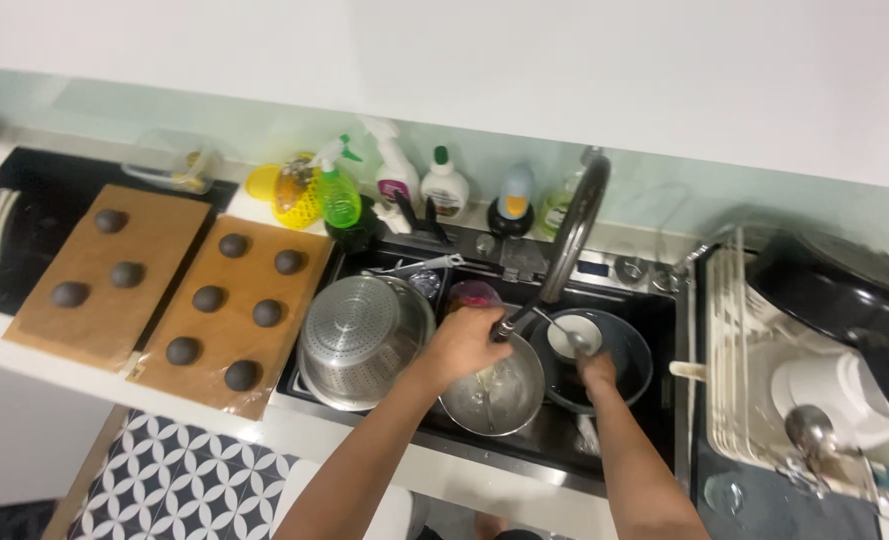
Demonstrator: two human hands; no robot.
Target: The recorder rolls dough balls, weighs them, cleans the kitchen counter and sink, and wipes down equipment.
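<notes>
- Left hand (465, 345): reaching into the sink (625, 470), lying over the rim of a steel bowl (495, 395) just below the end of the faucet spout (575, 225); fingers are curling around the spout's dark tip or the bowl's edge (which of the two I cannot tell), so how far the grip is closed cannot be read.
- Right hand (598, 368): resting inside a dark pan (630, 350) in the sink's right half, just below a small white cup (575, 335) with a spoon (562, 325) standing in it; the fingers are hidden against the pan, so whether they are closing on anything cannot be told.
- Steel bowl: sitting in the sink's middle, touching a perforated steel colander (360, 340) on its left and the dark pan on its right.
- Step in hand, as a judgement: washing-up, at the rinsing or scrubbing stage, with both hands working down in the basin.
- Next move, as a judgement: it is calling for a firm hold on the wet bowl rim and care not to knock the cup.
- Tabletop (295, 425), left: two brown paper sheets (235, 340) carrying dark dough balls (208, 298).
- Behind the sink: spray bottles (340, 190) and soap bottles standing in a row.
- Right: a white dish rack (730, 350) holding a black pan (835, 285) and a ladle (810, 430).
</notes>
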